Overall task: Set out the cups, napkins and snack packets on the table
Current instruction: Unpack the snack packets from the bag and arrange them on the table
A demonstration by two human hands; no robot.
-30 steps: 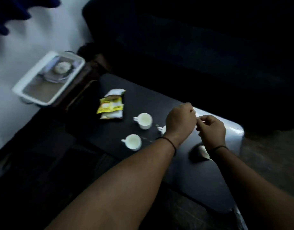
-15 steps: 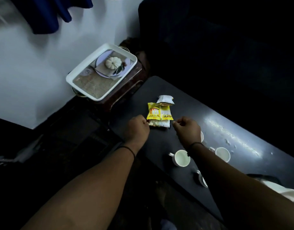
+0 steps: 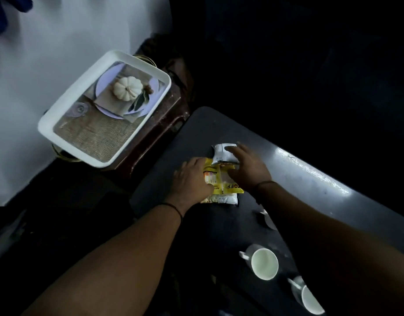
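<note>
- My left hand (image 3: pixel 191 179) and right hand (image 3: pixel 246 166) rest flat-fingered on the snack packets (image 3: pixel 221 179), stacked mid-worktop (image 3: pixel 310 179).
- I'd peel one packet off at a time.
- Cups (image 3: pixel 263 263) stand near; I'd keep my arms clear of them.

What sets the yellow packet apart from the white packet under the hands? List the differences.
Colour: the yellow packet is bright yellow with dark lettering; the white packet is white with a dark strip.
Place: the white packet lies farther from the person, the yellow packet nearer, over another pale packet.
Contact: the left hand lies on the yellow packet; the right hand reaches over both.
Both lie flat on the dark table.
</note>
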